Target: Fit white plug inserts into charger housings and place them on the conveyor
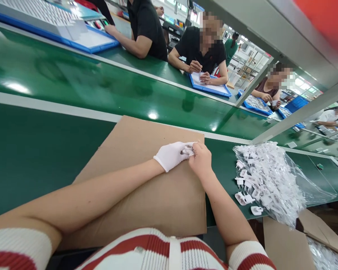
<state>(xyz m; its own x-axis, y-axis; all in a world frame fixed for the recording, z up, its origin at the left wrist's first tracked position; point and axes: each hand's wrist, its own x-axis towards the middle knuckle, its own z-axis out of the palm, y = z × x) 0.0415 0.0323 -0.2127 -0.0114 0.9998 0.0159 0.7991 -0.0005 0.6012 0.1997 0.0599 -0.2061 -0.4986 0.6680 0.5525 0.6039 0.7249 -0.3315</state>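
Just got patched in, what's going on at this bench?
A person's white-gloved left hand and bare right hand meet around a small white part, above a cardboard sheet on the green bench. The fingers partly hide the part. To the right, many white plug parts lie in and around a clear plastic bag. Across the bench, a co-worker works with both hands over a blue tray.

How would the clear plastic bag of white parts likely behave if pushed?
The bag would probably sag and crumple, since its film looks thin and wrinkled. Some white parts lie loose beside it, so more might slide out. It may slip off, as it overhangs the table's near edge.
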